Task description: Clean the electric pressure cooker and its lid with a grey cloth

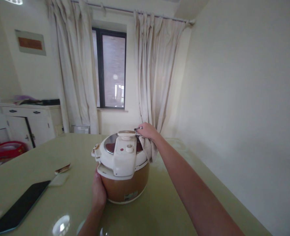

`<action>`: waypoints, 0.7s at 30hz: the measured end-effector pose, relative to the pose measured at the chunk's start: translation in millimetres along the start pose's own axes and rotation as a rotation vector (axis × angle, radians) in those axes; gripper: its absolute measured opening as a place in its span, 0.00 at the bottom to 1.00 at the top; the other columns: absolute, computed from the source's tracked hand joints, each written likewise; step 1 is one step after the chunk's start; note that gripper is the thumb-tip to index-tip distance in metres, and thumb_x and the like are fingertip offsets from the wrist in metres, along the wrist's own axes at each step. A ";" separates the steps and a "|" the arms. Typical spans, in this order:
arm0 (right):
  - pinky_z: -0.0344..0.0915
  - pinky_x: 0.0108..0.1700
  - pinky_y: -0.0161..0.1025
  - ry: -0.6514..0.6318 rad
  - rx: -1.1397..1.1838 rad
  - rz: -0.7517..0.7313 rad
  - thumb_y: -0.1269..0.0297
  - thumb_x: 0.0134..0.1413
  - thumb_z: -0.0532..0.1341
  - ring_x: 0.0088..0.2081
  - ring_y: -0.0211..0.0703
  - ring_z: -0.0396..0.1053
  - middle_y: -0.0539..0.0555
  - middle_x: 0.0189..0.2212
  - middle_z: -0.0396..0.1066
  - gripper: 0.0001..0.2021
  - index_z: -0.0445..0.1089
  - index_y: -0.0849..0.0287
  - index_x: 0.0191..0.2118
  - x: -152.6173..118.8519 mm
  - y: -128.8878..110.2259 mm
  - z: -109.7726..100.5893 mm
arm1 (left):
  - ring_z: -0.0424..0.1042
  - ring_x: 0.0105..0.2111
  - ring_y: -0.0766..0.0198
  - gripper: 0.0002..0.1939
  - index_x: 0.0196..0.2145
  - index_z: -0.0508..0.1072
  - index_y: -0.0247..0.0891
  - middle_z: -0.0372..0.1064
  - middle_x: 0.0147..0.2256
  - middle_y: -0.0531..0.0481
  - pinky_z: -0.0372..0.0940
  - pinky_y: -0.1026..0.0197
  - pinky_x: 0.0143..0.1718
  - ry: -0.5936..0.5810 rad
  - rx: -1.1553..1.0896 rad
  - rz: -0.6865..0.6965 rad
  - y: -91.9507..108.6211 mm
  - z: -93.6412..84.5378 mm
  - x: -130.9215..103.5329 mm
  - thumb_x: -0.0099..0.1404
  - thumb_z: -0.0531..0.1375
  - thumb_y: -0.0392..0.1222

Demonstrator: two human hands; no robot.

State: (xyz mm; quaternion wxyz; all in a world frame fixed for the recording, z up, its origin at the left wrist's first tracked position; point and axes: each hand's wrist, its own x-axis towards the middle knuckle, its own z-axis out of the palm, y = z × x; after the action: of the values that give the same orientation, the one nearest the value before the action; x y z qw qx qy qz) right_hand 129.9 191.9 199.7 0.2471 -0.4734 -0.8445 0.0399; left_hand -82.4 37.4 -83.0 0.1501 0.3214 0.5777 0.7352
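The right hand (148, 130) grips a crumpled greyish cloth (148, 149) against a round white-and-brown cooker (126, 186) on the glossy green table (78, 150). The left hand (99, 191) rests open along its side.

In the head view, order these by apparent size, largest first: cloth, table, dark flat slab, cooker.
1. Table
2. Cooker
3. Dark flat slab
4. Cloth, partly hidden by the right hand

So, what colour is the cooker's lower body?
The lower body is golden brown, showing best in the head view.
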 end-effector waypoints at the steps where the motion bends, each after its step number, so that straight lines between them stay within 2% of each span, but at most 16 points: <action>1: 0.68 0.48 0.39 0.007 -0.005 -0.007 0.62 0.68 0.66 0.50 0.51 0.80 0.58 0.50 0.87 0.14 0.88 0.54 0.50 -1.4 -2.9 1.3 | 0.66 0.74 0.46 0.38 0.69 0.75 0.40 0.75 0.69 0.41 0.52 0.41 0.79 0.006 -0.002 0.003 0.6 -0.6 0.5 0.80 0.45 0.67; 6: 0.68 0.49 0.39 0.081 -0.019 -0.114 0.59 0.70 0.63 0.50 0.50 0.81 0.53 0.47 0.88 0.13 0.89 0.46 0.46 -39.0 -5.2 -0.9 | 0.68 0.72 0.45 0.34 0.67 0.77 0.39 0.77 0.66 0.41 0.53 0.41 0.79 -0.002 0.008 -0.004 3.4 -1.4 1.0 0.80 0.47 0.63; 10: 0.69 0.52 0.41 0.182 0.083 -0.237 0.63 0.67 0.64 0.50 0.51 0.81 0.54 0.47 0.88 0.12 0.88 0.50 0.46 -87.3 -0.8 -1.8 | 0.71 0.69 0.44 0.34 0.65 0.78 0.36 0.79 0.63 0.39 0.55 0.39 0.78 0.007 -0.022 -0.053 5.3 0.2 1.0 0.80 0.46 0.61; 14: 0.69 0.51 0.41 0.256 0.186 -0.351 0.64 0.65 0.65 0.46 0.50 0.80 0.55 0.41 0.87 0.10 0.86 0.54 0.41 -122.9 -3.4 5.2 | 0.72 0.68 0.44 0.33 0.64 0.78 0.38 0.80 0.61 0.41 0.55 0.39 0.78 0.020 -0.082 -0.027 7.0 2.8 1.5 0.80 0.47 0.61; 17: 0.69 0.51 0.41 0.254 0.247 -0.315 0.62 0.66 0.65 0.44 0.49 0.80 0.54 0.39 0.86 0.09 0.85 0.53 0.38 -118.9 -5.5 6.4 | 0.71 0.69 0.44 0.33 0.64 0.78 0.37 0.80 0.60 0.41 0.54 0.40 0.78 0.016 -0.086 -0.021 5.8 3.5 2.1 0.80 0.48 0.61; 21: 0.69 0.53 0.39 0.185 0.382 -0.100 0.61 0.71 0.63 0.48 0.48 0.80 0.53 0.41 0.87 0.13 0.85 0.52 0.38 -80.1 -3.0 -1.8 | 0.70 0.70 0.44 0.35 0.64 0.78 0.37 0.80 0.60 0.40 0.54 0.41 0.78 0.011 -0.069 -0.046 1.4 1.6 3.2 0.79 0.46 0.63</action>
State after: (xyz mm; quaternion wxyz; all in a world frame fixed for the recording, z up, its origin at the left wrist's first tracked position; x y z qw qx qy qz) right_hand 162.8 124.4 171.7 0.4103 -0.3774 -0.8177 0.1434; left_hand -83.6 40.1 -80.5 0.1750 0.2986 0.5601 0.7527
